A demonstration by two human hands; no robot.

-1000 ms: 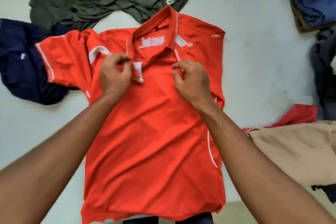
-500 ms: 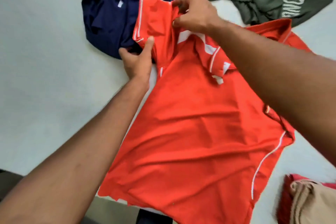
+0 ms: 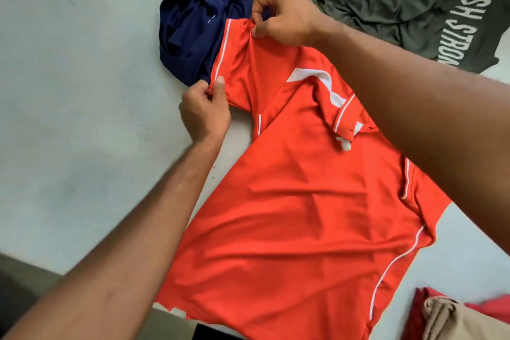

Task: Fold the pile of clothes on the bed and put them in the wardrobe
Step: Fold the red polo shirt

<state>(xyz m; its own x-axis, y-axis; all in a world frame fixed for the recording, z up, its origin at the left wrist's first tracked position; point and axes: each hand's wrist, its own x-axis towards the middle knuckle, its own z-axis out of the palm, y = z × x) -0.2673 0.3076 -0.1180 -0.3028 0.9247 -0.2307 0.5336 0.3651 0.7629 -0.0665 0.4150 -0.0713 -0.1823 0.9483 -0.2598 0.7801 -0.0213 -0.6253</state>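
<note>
Head view: polo (image 3: 289,215), collar (image 3: 343,119) (partly) behind right forearm (image 3: 414,119)

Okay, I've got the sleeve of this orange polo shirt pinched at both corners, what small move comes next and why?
Probably fold the sleeve inward across the chest of the orange white-trimmed polo shirt. The left hand and right hand pinch its cuff corners, it is stretched flat, and it overlaps the crumpled navy garment.

An orange polo shirt with white trim (image 3: 289,201) lies spread on the pale bed sheet (image 3: 82,91), its sleeve hem pinched by the left hand (image 3: 204,110) and right hand (image 3: 281,16)
</note>
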